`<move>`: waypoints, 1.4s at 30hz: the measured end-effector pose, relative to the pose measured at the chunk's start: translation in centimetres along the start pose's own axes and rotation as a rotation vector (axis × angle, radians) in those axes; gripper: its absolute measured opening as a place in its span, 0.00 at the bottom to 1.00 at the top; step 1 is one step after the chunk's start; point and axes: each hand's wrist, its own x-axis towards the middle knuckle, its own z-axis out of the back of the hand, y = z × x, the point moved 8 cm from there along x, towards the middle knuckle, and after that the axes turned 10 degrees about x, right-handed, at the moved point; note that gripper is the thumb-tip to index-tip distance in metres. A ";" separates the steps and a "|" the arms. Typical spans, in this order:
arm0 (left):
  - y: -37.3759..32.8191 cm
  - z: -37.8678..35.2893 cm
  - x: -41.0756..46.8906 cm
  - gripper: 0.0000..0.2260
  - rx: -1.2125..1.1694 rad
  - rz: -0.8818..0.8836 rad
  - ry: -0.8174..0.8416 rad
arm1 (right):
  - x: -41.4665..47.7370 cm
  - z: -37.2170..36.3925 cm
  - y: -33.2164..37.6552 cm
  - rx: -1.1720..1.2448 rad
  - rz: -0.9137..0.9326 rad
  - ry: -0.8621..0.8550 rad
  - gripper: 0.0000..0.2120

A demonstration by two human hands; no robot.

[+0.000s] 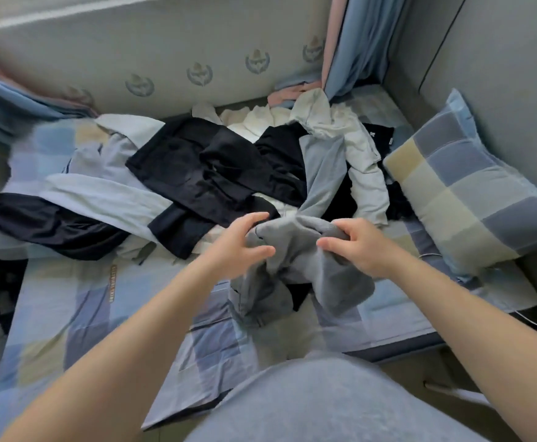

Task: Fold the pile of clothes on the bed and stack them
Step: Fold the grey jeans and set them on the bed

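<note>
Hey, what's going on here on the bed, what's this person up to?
A person at the bed has a crumpled grey garment in both hands: the left hand grips one side and the right hand pinches the other. The garment is bunched up, not yet folded. Behind it a loose pile of clothes in black, white and pale blue lies on the checked sheet, beside a checked pillow. No folded stack is in view.

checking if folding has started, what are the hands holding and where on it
Both the left hand and right hand grip the grey garment at its bunched upper edge; which part is unclear.
</note>
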 end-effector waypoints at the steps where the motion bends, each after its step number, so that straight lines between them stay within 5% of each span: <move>1: -1.3 -0.4 -0.9 0.32 -0.001 -0.096 0.046 | 0.2 -1.2 1.9 -0.012 0.029 0.030 0.20; 3: -2.6 -1.0 -2.5 0.30 -0.066 -0.224 0.141 | 0.3 -3.6 5.2 -0.004 0.056 0.093 0.17; 6: -1.6 0.0 -3.9 0.08 -0.272 -0.247 0.194 | 0.0 -6.5 8.9 0.014 0.072 0.132 0.11; 10: 1.3 3.8 -5.9 0.18 -0.344 -0.180 0.183 | -0.7 -8.9 9.9 -0.059 0.029 0.127 0.09; 13: 3.5 6.3 -7.6 0.13 -0.253 -0.152 0.244 | -1.7 -11.1 8.4 -0.104 -0.082 0.177 0.08; 21: 12.5 14.5 -9.8 0.26 -0.530 0.019 -0.058 | -4.5 -11.9 1.1 -0.079 -0.291 0.089 0.08; 26: 17.6 14.0 -10.5 0.16 -0.235 0.198 -0.278 | -4.3 -11.8 6.3 0.081 -0.162 -0.017 0.13; 28: 16.3 12.7 -10.9 0.14 -0.189 0.131 -0.204 | -4.0 -12.2 9.5 0.101 -0.087 -0.014 0.10; 30: 12.8 10.7 -11.2 0.30 -0.125 -0.039 -0.074 | -3.7 -13.0 12.8 0.091 -0.009 0.010 0.05; 32: 8.2 8.8 -12.1 0.36 -0.122 -0.218 -0.001 | -3.4 -14.3 15.4 0.025 0.052 0.051 0.03; 39: 3.2 5.9 -12.5 0.01 -0.342 -0.379 -0.009 | -4.4 -12.7 19.6 -0.141 0.089 0.118 0.10; 42: 3.6 5.3 -12.7 0.14 -0.319 -0.367 0.046 | -5.0 -10.0 20.2 -0.207 0.091 0.047 0.11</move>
